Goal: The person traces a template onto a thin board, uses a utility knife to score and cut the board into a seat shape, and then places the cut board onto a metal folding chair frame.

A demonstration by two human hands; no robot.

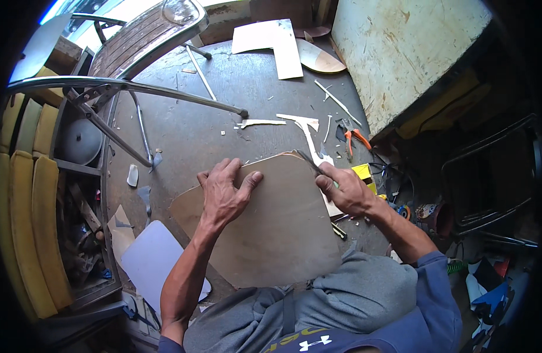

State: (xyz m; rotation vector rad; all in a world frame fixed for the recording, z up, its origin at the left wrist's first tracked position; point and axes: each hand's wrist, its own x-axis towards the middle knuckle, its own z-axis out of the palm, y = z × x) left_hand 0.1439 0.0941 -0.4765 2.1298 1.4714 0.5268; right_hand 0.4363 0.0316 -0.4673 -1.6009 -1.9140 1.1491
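A flat brown panel [271, 223] with a curved far edge lies in front of me, its near end against my lap. My left hand [227, 191] grips the panel's far edge, the thumb lying on its upper face and the fingers bent over the rim. At the panel's far right corner, my right hand [347, 191] is closed around a knife [307, 160] with a dark, narrow blade; a bit of green shows between the fingers. The blade touches or lies very close to the panel's edge. Pale offcut strips [309, 132] lie just beyond that corner.
Orange-handled pliers [354, 136] lie at the right, near a yellow box [363, 172]. A metal-framed chair [147, 44] stands far left. Yellow cushions [39, 229] fill a rack at left. A white rounded panel [150, 259] lies near my left forearm. A pale cabinet [400, 53] borders the right.
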